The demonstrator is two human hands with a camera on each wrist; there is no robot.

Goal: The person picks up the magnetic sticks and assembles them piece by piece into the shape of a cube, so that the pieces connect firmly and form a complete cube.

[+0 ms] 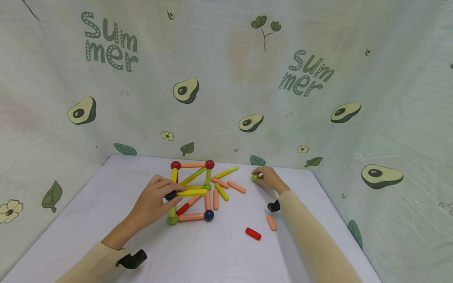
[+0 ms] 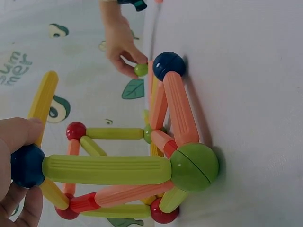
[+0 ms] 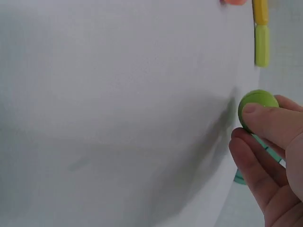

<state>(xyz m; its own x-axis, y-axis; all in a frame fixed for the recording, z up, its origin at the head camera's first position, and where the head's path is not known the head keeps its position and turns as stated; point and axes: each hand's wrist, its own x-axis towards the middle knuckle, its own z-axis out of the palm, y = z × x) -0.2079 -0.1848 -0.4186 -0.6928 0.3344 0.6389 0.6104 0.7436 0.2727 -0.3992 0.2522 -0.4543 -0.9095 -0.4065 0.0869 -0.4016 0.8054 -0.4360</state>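
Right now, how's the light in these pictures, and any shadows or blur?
Head view: brightest, the table fairly evenly lit; left wrist view: dimmer and greyish, a soft shadow on the table below the upper blue ball; right wrist view: also dim, a broad, blurry-edged shadow stretching toward the right hand, though the green ball looks reasonably clear.

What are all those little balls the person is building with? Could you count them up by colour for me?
Red balls: 3
Green balls: 3
Blue balls: 2
Total: 8
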